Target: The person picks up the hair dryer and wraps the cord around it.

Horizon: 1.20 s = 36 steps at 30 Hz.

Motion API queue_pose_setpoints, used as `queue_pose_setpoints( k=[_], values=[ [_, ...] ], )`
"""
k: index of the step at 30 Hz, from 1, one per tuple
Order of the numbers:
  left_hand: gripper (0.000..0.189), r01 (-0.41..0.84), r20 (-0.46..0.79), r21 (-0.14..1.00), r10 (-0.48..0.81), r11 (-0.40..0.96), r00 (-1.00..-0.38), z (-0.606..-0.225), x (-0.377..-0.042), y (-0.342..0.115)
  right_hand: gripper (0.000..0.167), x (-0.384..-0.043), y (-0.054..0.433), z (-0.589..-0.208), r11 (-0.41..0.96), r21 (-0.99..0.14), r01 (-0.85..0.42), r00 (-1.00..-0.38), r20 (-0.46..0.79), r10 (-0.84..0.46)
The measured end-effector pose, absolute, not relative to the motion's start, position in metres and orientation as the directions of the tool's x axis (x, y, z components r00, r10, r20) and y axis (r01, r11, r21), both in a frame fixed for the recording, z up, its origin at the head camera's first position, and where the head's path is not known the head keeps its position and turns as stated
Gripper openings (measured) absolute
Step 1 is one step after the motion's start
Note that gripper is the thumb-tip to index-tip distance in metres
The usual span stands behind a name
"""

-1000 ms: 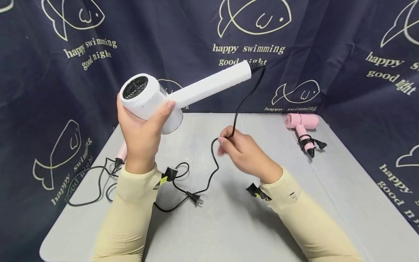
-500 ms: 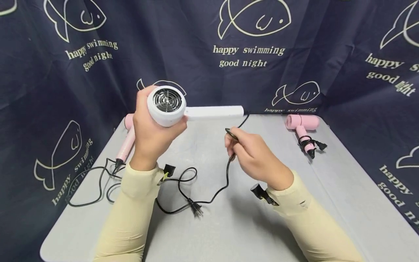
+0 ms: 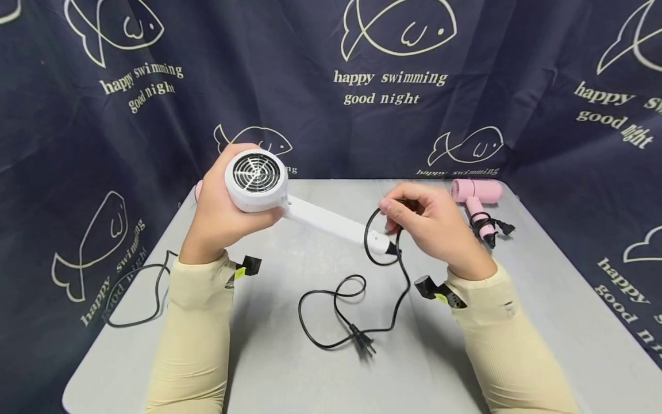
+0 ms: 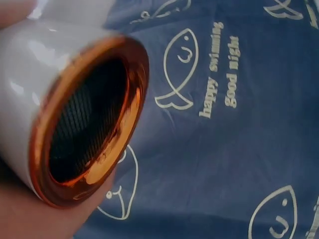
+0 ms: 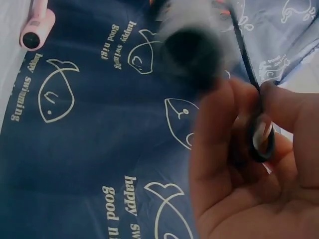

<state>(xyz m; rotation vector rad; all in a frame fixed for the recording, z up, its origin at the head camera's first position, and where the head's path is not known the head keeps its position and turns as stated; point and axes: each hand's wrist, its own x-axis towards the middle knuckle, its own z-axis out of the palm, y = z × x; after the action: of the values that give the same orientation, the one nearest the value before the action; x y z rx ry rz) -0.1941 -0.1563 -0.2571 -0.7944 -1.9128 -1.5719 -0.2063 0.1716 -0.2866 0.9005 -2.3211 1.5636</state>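
Note:
My left hand [image 3: 217, 207] grips the round head of a white hair dryer [image 3: 331, 223], its vented grille facing up and its handle slanting down to the right. In the left wrist view the dryer's copper-coloured nozzle ring [image 4: 102, 174] shows. Beside the handle's end, my right hand [image 3: 431, 224] pinches the dryer's black power cord [image 3: 368, 241], which makes a loop below the fingers. The same cord [image 5: 245, 52] runs between thumb and fingers in the right wrist view. The rest of it curls on the table, ending in a two-prong plug [image 3: 362, 340].
A pink hair dryer [image 3: 478, 192] with its cord wound round the handle lies at the table's back right. Another pink dryer [image 3: 198, 190] is mostly hidden behind my left hand, its cord [image 3: 157, 287] trailing at the left. A dark fish-print curtain [image 3: 310, 57] encloses the grey table [image 3: 289, 379].
The white dryer's handle has swung from pointing up right to down right, and its grille has turned up toward me. My right hand has moved right and gathered a loop of cord.

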Motion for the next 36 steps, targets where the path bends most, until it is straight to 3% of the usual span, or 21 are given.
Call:
queue_pose_setpoints(
  k=[7, 10, 13, 19, 24, 27, 29, 32, 36],
  values=[
    [0.068, 0.753, 0.764, 0.645, 0.098, -0.128, -0.638, -0.258, -0.196, -0.158, 0.014, -0.215, 0.169, -0.295, 0.193, -0.826, -0.529, -0.836, 0.47, -0.282],
    [0.067, 0.735, 0.775, 0.622, 0.083, -0.27, -0.626, -0.258, -0.198, -0.158, 0.016, -0.22, 0.164, -0.3, 0.234, -0.794, -0.561, -0.819, 0.49, -0.298],
    [0.066, 0.731, 0.775, 0.604, 0.019, -0.318, -0.632, -0.259, -0.2, -0.157, 0.016, -0.221, 0.157, -0.306, 0.282, -0.759, -0.587, -0.803, 0.499, -0.326],
    [0.068, 0.77, 0.751, 0.579, -0.192, -0.267, -0.631, -0.268, -0.214, -0.156, 0.03, -0.214, 0.141, -0.311, 0.377, -0.792, -0.479, -0.842, 0.295, -0.451],
    [0.067, 0.786, 0.687, 0.52, -0.384, -0.333, -0.617, -0.269, -0.222, -0.154, 0.024, -0.209, 0.139, -0.313, 0.26, -0.881, -0.395, -0.7, 0.105, -0.706],
    [0.066, 0.823, 0.658, 0.488, -0.497, -0.29, -0.565, -0.265, -0.221, -0.155, 0.019, -0.205, 0.137, -0.314, 0.254, -0.901, -0.352, -0.606, 0.013, -0.795],
    [0.066, 0.845, 0.652, 0.487, -0.552, -0.221, -0.52, -0.262, -0.22, -0.157, 0.018, -0.203, 0.135, -0.314, 0.242, -0.899, -0.365, -0.594, 0.024, -0.804],
    [0.065, 0.853, 0.653, 0.501, -0.584, -0.146, -0.483, -0.258, -0.216, -0.157, 0.02, -0.197, 0.133, -0.31, 0.25, -0.869, -0.427, -0.663, 0.113, -0.74],
    [0.064, 0.838, 0.657, 0.538, -0.58, -0.087, -0.482, -0.256, -0.215, -0.157, 0.018, -0.187, 0.135, -0.302, 0.363, -0.742, -0.563, -0.746, 0.267, -0.61]
  ],
)
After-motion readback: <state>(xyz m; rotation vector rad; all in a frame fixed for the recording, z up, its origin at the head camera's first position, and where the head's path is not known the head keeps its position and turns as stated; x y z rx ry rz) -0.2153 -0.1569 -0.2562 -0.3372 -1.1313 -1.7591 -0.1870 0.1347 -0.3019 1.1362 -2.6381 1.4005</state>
